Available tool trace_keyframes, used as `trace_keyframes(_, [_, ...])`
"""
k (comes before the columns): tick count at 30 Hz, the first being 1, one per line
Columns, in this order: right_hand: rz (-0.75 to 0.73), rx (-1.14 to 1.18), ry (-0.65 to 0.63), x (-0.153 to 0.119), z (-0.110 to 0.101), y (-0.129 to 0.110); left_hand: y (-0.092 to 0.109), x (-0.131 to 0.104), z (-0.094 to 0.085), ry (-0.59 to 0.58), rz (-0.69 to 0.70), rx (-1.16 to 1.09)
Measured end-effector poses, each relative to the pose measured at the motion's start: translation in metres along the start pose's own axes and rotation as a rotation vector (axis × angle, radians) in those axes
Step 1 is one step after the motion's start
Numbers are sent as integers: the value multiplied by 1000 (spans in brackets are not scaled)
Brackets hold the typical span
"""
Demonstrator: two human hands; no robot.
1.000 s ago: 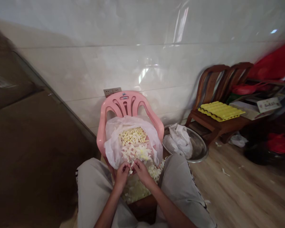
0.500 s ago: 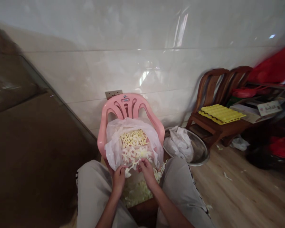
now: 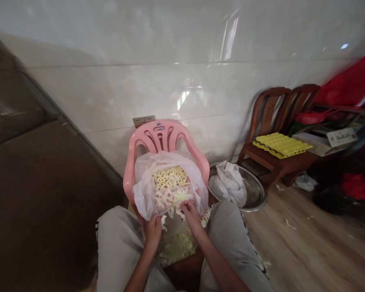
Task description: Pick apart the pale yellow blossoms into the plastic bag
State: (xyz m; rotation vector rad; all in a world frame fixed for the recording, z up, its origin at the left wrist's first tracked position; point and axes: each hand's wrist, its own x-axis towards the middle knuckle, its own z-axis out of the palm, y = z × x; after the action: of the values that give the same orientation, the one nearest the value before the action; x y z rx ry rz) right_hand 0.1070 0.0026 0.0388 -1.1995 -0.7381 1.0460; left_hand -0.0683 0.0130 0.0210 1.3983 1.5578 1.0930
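A pink plastic chair [image 3: 167, 129] stands between my knees, its seat lined with a white plastic bag [image 3: 143, 190]. On the bag lie a heap of small pale-yellow pieces [image 3: 170, 177] and, nearer me, loose white flowers [image 3: 167, 197]. My left hand [image 3: 153, 231] is closed at the bag's near edge, pinching a white flower [image 3: 163, 221]. My right hand [image 3: 191, 215] is beside the white flowers, thumb and fingers pressed together; what they hold, if anything, is too small to make out. Below my hands is a pile of pale petals [image 3: 178, 245].
To the right, a metal basin [image 3: 257, 194] holds a crumpled white bag [image 3: 229, 184]. Beyond it, a wooden chair [image 3: 266, 162] bears yellow egg trays [image 3: 281, 144]. A large dark brown surface [image 3: 42, 202] stands at my left. Petal scraps [image 3: 290, 224] lie on the floor.
My hands have moved apart, the right one slightly away to the right. The pale strand that stretched between them no longer shows there. The view has shifted slightly.
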Motion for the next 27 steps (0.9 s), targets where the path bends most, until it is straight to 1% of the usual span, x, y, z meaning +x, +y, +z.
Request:
trace_keyframes(2, [-13,-7,-62,-3,7,4,1,-1,2,-32,11,-18])
trace_keyframes(4, [10,15,-124,-7,16,9,2,-1,2,-51,38,-13])
trace_keyframes(6, [41,41,-174,-11,24,14,5,-2,3,-63,97,-17])
trace_keyframes(9, [61,59,-211,-14,30,19,12,-4,4,-114,172,-38])
trace_keyframes(12, [68,67,-222,-14,31,21,21,-8,5,-189,183,-56])
trace_keyframes(15, [77,85,-217,-12,29,20,26,-10,5,-232,177,-61])
trace_keyframes(21, [81,100,-225,-10,28,23,28,-10,4,-266,165,-60])
trace_keyframes(27, [71,110,-237,-10,28,25,26,-9,5,-269,159,-97])
